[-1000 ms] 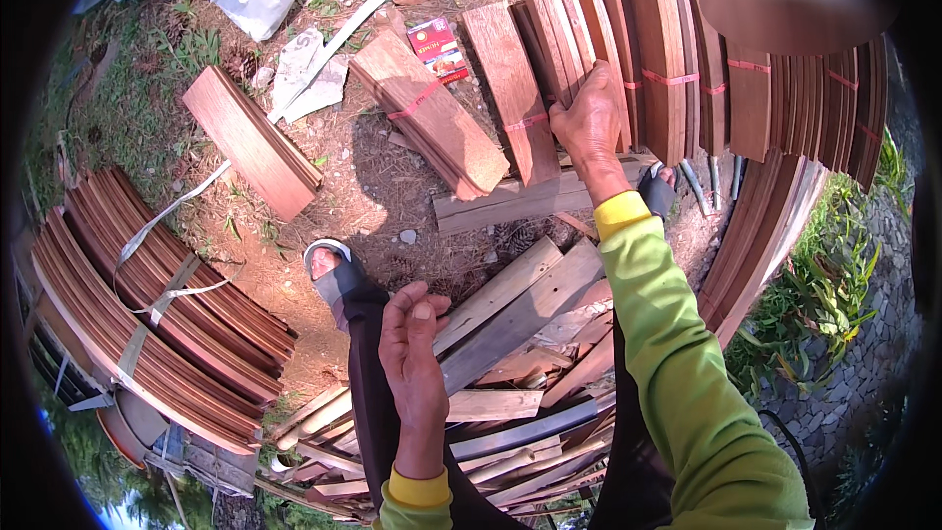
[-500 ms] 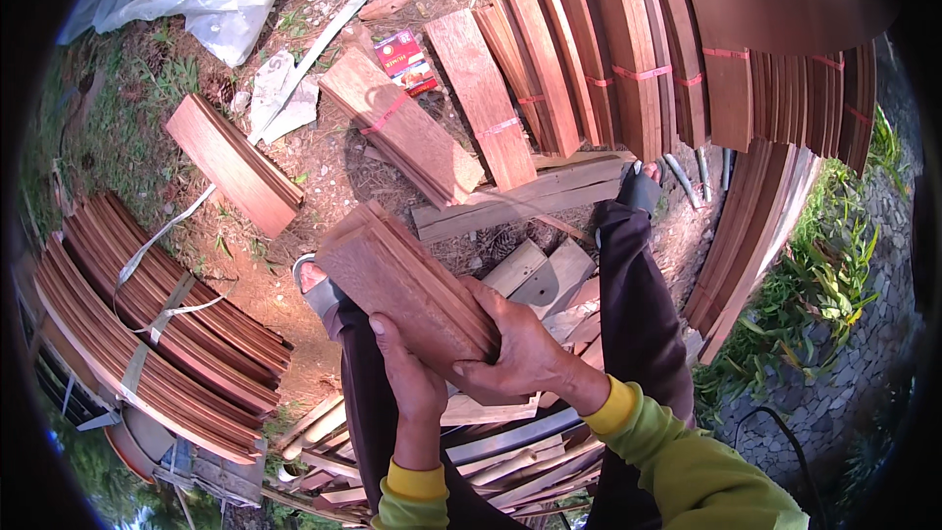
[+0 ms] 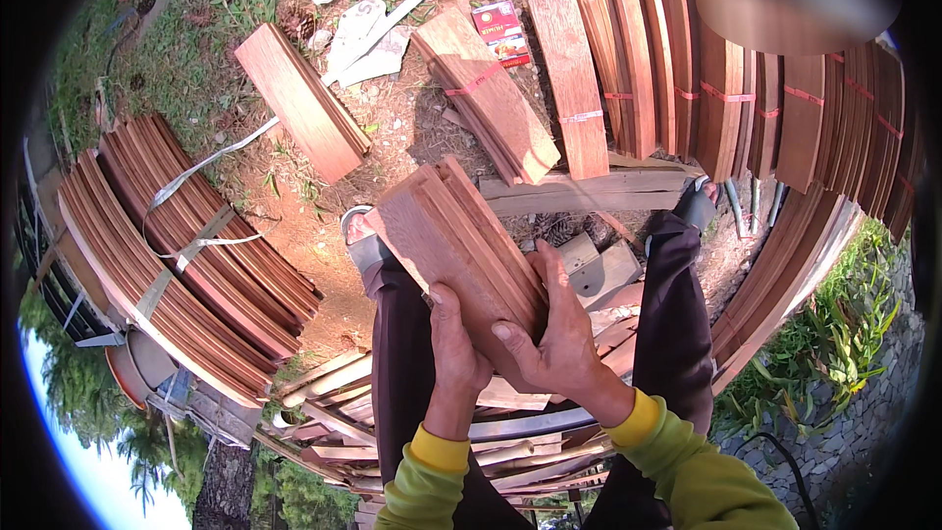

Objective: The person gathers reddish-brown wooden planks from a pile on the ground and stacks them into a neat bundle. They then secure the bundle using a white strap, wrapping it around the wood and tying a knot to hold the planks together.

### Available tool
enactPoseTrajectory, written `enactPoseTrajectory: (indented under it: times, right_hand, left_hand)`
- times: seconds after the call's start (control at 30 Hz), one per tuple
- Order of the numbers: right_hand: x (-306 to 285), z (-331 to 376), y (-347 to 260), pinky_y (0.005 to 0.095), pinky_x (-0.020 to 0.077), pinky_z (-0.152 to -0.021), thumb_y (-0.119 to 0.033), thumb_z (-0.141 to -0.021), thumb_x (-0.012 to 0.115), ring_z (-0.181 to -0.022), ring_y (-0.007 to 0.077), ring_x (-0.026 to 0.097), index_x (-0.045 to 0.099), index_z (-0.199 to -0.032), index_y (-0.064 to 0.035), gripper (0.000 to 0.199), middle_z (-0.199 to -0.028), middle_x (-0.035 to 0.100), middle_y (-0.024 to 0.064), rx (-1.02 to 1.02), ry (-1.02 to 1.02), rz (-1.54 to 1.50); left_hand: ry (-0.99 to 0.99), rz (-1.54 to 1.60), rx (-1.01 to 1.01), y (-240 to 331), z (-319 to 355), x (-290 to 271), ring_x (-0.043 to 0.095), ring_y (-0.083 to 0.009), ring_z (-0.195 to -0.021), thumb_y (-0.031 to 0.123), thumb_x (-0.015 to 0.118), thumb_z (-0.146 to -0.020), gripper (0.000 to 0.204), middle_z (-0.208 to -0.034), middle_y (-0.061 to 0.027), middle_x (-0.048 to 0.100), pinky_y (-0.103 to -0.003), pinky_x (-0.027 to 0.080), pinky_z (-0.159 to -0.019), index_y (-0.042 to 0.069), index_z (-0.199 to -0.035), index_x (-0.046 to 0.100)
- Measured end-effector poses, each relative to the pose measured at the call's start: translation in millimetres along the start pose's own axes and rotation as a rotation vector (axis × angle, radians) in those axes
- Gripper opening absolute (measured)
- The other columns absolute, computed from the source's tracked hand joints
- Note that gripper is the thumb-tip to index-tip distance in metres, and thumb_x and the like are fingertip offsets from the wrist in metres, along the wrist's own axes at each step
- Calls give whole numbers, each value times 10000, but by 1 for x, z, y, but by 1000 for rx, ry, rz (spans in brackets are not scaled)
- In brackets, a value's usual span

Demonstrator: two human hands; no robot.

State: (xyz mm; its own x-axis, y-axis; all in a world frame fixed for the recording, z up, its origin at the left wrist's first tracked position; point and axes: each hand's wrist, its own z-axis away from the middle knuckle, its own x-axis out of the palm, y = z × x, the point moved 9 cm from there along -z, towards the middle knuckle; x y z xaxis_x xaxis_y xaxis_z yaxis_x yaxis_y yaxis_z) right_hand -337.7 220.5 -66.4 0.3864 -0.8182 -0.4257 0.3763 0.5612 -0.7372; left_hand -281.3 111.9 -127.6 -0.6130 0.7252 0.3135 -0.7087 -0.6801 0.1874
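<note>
Between both palms, in front of my knees, I hold a short stack of reddish-brown wooden boards (image 3: 453,250), tilted with its far end to the upper left. My left hand (image 3: 456,348) is closed along the stack's left side near its lower end. My right hand (image 3: 561,339) grips the right side, fingers on the outer edge and thumb across the near face. No tie shows on this stack. Just beyond lies a bundle of boards (image 3: 489,103) bound with a pink-red strip. A loose stack of boards (image 3: 299,103) rests on the ground to its left.
Strapped boards (image 3: 186,245) lie piled at left, with a pale strap (image 3: 218,154) trailing off. Tied bundles (image 3: 731,103) line the far right. A red box (image 3: 500,31) sits beyond the middle. Wood offcuts (image 3: 530,451) lie between my legs; a grey beam (image 3: 584,193) stretches across by my feet.
The view has swung left, so the surroundings sit farther right. The board stack has turned somewhat more upright, showing more of its layered edges. Both hands still hold it.
</note>
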Motion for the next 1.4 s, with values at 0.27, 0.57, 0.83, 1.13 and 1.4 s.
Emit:
enactPoseTrajectory:
  times: [0.27,0.57,0.83,1.13,1.4]
  right_hand:
    - [18,-7,-6,436,492,-810,-343,-891,579,-966,469,563,239,-1337,179,766,-1144,459,354,6,-27,-36]
    - [58,-59,5,324,449,-895,-321,-948,544,-1044,205,568,414,-1313,99,572,-1102,614,206,97,-60,-484]
    - [114,-229,31,282,458,-825,-446,-953,518,-922,148,578,601,-1162,61,554,-964,673,116,144,-78,-490]
    - [138,-320,41,265,442,-806,-521,-922,535,-877,103,541,652,-1106,20,583,-939,658,48,6,91,-319]
    - [157,-332,44,268,420,-894,-493,-930,538,-983,126,528,600,-1204,25,589,-1048,648,61,-19,131,-305]
  left_hand:
    - [-9,-37,109,21,5,4,559,-194,-1085,584,477,-907,745,-1234,-137,544,-331,466,-932,-44,-1304,418]
    - [174,-322,295,72,5,-10,426,-196,-1225,453,462,-975,661,-1322,-145,463,-316,330,-1041,-39,-1395,325]
    - [318,-285,244,80,2,-54,467,-230,-1225,411,382,-1008,520,-1250,-162,524,-397,341,-1037,-7,-1314,439]
    - [271,-203,189,97,10,-54,523,-208,-1143,394,386,-1008,474,-1147,-132,564,-371,397,-980,-3,-1248,485]
    - [245,-157,179,104,10,-56,535,-204,-1122,387,392,-1008,465,-1147,-122,560,-361,413,-963,-5,-1241,487]
